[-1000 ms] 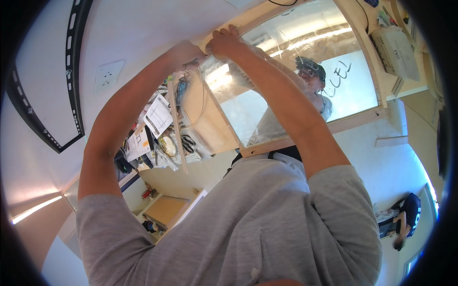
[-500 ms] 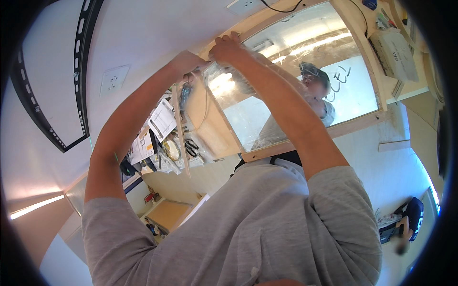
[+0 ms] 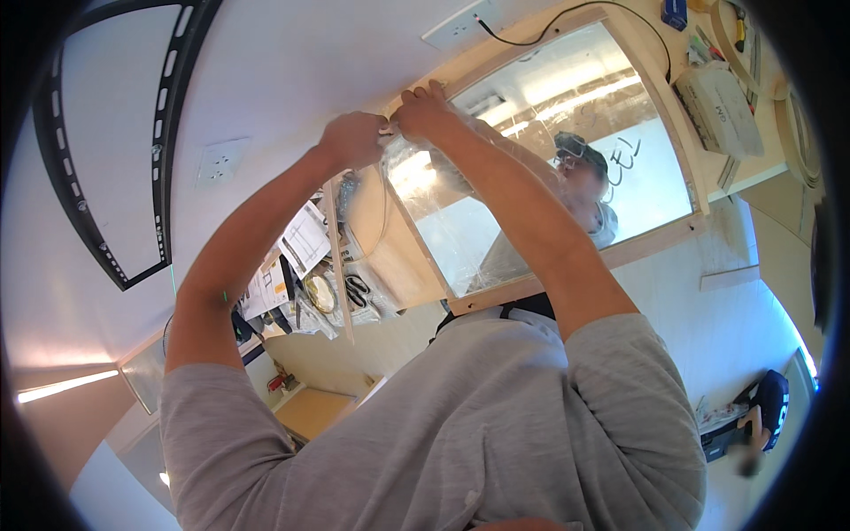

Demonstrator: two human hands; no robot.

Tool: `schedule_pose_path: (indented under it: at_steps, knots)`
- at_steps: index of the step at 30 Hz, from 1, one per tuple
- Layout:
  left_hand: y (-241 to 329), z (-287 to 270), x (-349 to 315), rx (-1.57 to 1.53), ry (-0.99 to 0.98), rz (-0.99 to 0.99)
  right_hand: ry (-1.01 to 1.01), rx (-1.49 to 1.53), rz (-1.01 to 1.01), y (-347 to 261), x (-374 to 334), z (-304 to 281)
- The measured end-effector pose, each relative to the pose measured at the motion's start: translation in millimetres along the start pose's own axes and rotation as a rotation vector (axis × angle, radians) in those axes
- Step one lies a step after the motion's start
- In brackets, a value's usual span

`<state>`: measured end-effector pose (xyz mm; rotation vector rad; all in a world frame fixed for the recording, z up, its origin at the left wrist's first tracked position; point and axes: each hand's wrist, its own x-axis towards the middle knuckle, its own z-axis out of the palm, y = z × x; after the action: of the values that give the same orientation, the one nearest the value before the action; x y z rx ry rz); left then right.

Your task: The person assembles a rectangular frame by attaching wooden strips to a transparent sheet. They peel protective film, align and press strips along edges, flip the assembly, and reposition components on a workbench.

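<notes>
The left hand has its fingers curled nearly closed near the corner of the mirror; whether they pinch the clear film is hidden. Just beside, the right hand bends its fingers at the corner, grip unclear. The mirror lies rightward, inside a wooden frame. Steadying the corner and drawing the film evenly seems best.

left hand: fingertips obscured, hold undeterminable. right hand: contact at its fingertips too small to verify. mirror: partly concealed by the right forearm. loose papers: partly hidden behind the left forearm. black slotted bracket and grey shirt: cut off by frame edges. distant person, lower right: blurred, details indistinct.
</notes>
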<state>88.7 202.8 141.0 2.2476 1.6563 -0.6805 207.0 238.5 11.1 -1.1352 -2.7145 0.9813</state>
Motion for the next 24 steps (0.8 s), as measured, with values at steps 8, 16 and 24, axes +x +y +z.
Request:
schedule_pose_path:
  at_steps: [8, 16, 24]
  knots:
    - [-13.0, 1.9, 27.6, -0.574, -0.363, -0.512, -0.037, -0.026, -0.003, 0.2, 0.2, 1.8]
    - [1.2, -1.3, 12.3, 0.378, -0.317, 0.147, 0.086, -0.037, -0.009, 2.0, 0.7, 9.1]
    - [-15.6, 9.6, 28.2, -0.587, -0.422, -0.612, 0.059, -0.028, -0.024, 1.5, -0.8, 6.9]
